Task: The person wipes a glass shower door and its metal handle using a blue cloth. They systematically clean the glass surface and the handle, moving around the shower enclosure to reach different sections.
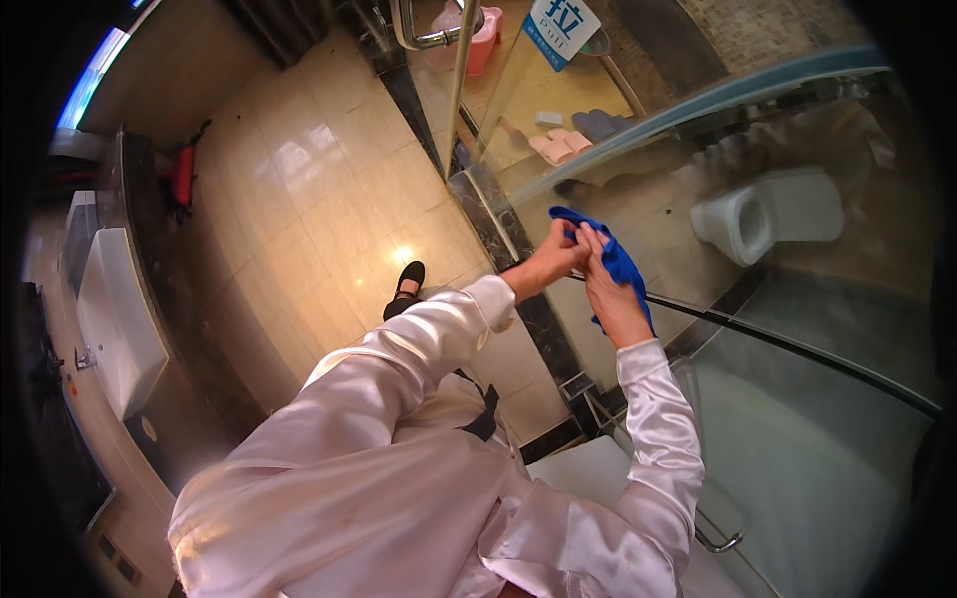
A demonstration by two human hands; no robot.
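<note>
Both of my hands meet at a blue cloth [624,265] in front of a glass panel [815,359]. My left hand [557,258] pinches the cloth's upper part between thumb and fingers. Flat along the cloth lies my right hand [611,291], its fingertips touching my left fingers. The cloth hangs out past the right hand's outer edge, and part of it is hidden behind that hand. Whether the cloth touches the glass cannot be told.
A white washbasin [119,321] stands at the left. Through the glass appear a white toilet [748,217], pink slippers [559,146] and a pink stool [486,41]. Metal door handles [721,544] project at the lower right and top. Dark stone strips [549,329] cross the tiled floor.
</note>
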